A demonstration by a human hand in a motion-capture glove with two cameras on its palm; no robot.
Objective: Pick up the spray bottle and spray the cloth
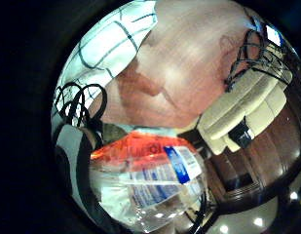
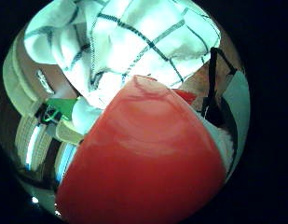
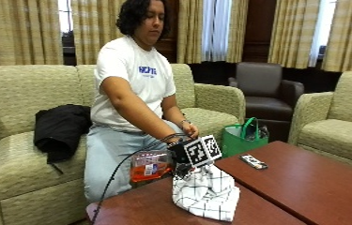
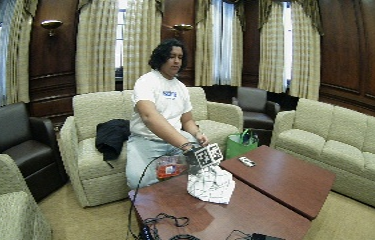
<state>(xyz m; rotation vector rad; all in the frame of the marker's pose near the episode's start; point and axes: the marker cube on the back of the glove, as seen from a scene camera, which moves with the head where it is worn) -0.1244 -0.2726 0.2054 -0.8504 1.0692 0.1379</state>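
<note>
- Spray bottle (image 3: pixel 151 166): clear plastic, orange-red liquid inside, fills approx. the lower part; the bottle is off the surface (image 3: pixel 300 187), tilted, held at the near edge beside the person's knees.
- In the little finger side palm view the bottle body shows a white label w/ a blue stripe and small print; text is too small to read. Orange liquid is seen along one side of it.
- In the thumb side palm view a big red rounded part of the bottle fills most of the picture, so it is very close to the palm.
- Right hand (image 3: pixel 180 154) (black glove): grasping the bottle at its end toward the cloth; single fingers are not visible, partly hidden.
- Cloth (image 3: pixel 207 192): white w/ thin dark check lines, stands bunched up in a heap on the dark wood surface, just beside the bottle and under the hand.
- Other hand is behind the gloved one; cannot tell if it touches the cloth.
- Green bag (image 3: pixel 243 138) stands on the floor beyond the surface; content not visible.
- A remote (image 3: pixel 253 161) lies on the surface, apart from the cloth.
- Black jacket (image 3: pixel 60 129) lies on the sofa beside the person.
</note>
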